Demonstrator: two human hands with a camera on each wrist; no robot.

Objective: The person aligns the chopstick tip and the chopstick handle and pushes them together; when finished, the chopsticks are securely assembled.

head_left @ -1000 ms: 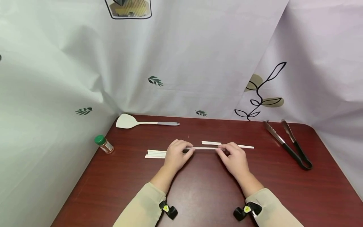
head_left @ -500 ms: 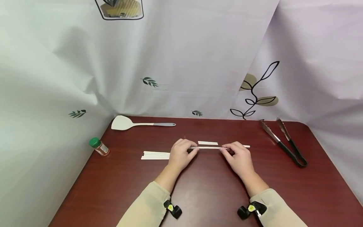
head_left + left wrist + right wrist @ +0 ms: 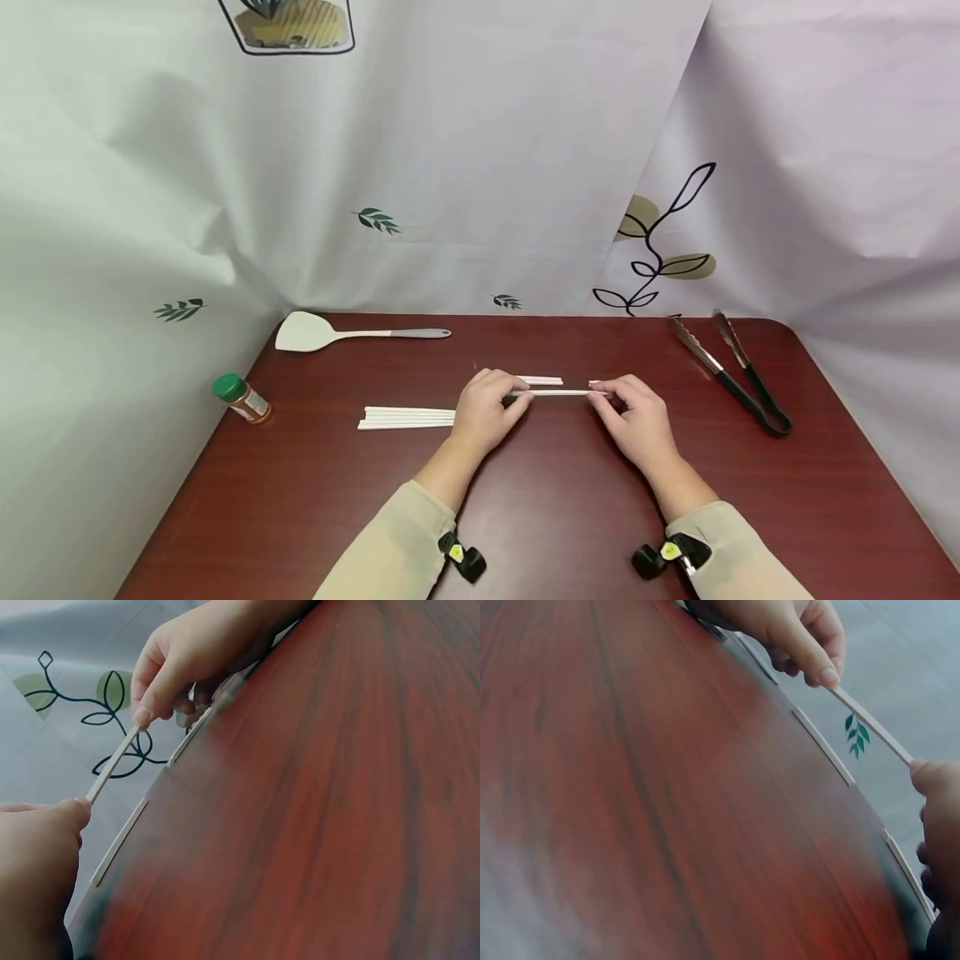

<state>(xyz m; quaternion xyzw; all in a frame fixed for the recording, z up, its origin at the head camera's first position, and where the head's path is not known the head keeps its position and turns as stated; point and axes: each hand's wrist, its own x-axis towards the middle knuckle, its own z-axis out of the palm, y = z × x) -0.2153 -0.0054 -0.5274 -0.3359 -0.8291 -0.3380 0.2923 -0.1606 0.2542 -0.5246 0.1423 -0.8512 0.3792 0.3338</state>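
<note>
Between my two hands runs a thin white stick [image 3: 558, 392], roughly level and raised above the table. My left hand [image 3: 487, 412] pinches its left end with thumb and fingers, and my right hand [image 3: 633, 417] pinches its right end. Both ends are hidden in the fingers. The left wrist view shows the stick [image 3: 114, 766] straight between the thumbs. Just behind it on the table lie short white sticks [image 3: 543, 381], partly covered by my left hand. Another white stick [image 3: 189, 738] lies under my right hand. Several longer white sticks [image 3: 405, 418] lie side by side left of my left hand.
A white spatula [image 3: 307, 333] with a grey handle lies at the back left. Near the left edge a green-capped spice jar [image 3: 243, 400] lies tilted. Black-handled tongs [image 3: 742, 379] lie spread at the right. White printed cloth [image 3: 480, 167] hangs behind the dark red table [image 3: 555, 508].
The head view has turned slightly right. Both hands have shifted right over the table with the stick still pinched, now covering part of the short sticks and uncovering more of the left-hand group.
</note>
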